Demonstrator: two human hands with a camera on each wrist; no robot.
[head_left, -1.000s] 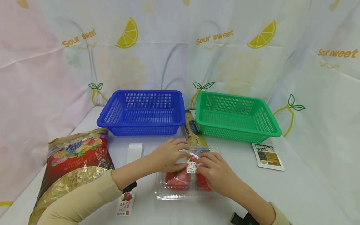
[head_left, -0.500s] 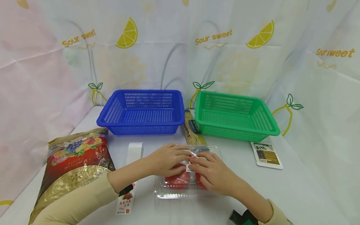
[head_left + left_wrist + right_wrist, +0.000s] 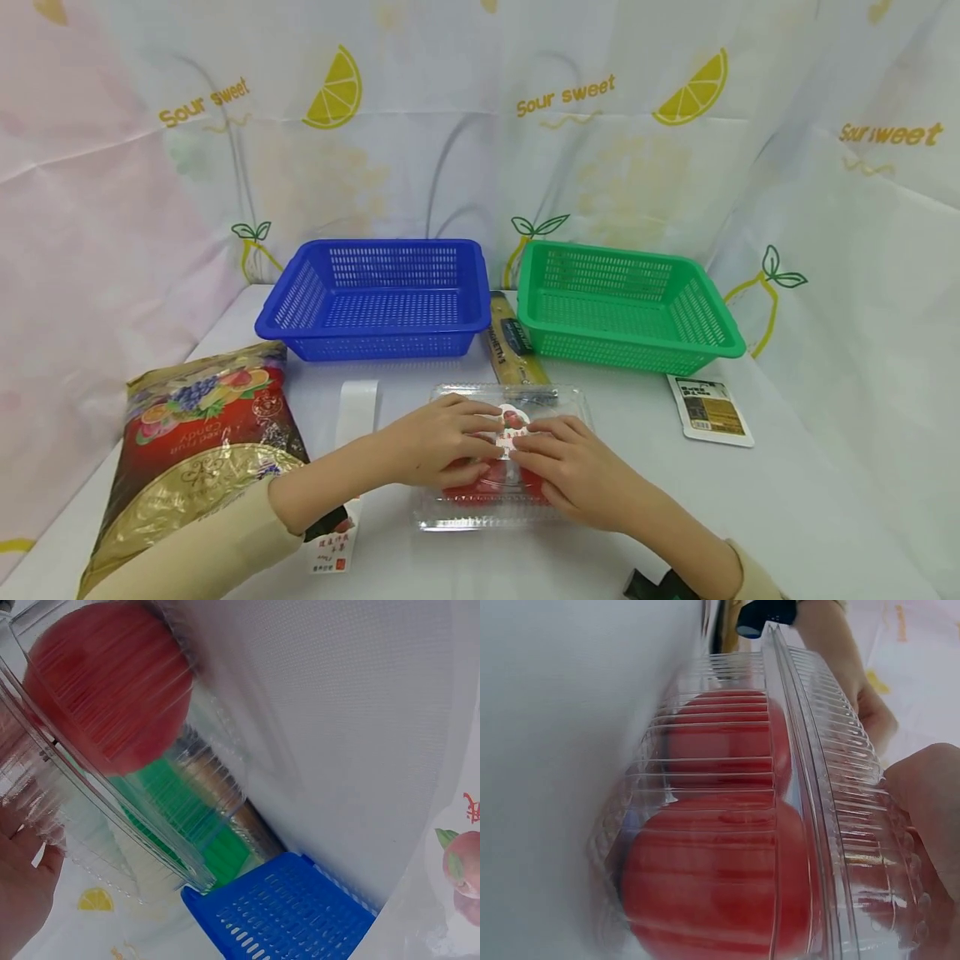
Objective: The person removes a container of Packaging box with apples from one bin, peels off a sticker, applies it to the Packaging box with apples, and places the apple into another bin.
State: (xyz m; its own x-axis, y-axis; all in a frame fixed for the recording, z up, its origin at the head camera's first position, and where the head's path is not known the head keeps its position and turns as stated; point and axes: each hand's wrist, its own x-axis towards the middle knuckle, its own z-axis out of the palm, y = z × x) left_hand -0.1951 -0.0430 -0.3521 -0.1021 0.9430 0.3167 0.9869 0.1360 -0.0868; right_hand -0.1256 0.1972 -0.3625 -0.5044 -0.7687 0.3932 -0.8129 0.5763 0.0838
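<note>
A clear plastic clamshell box (image 3: 480,521) lies closed on the table, with red tomatoes (image 3: 712,877) inside. On its lid is a white sticker (image 3: 512,419) printed with red fruit and red characters. My left hand (image 3: 444,443) rests on the lid at the sticker's left edge, palm down, fingers loosely straight. From the other side my right hand (image 3: 581,471) touches the lid, its fingertips right at the sticker's right edge. The left wrist view shows one tomato (image 3: 112,686) through the box wall, with part of a hand above the lid.
Behind stand a blue basket (image 3: 375,346) and a green basket (image 3: 622,350), a spaghetti pack (image 3: 510,342) between them. A big candy bag (image 3: 202,433) lies left, beside a strip of labels (image 3: 357,408) under my left forearm. A small white-edged packet (image 3: 712,411) lies right.
My fingers met over the sticker half a second ago; now they have spread apart to its sides and it shows again. My left hand has slid slightly left and nearer. The box stays put.
</note>
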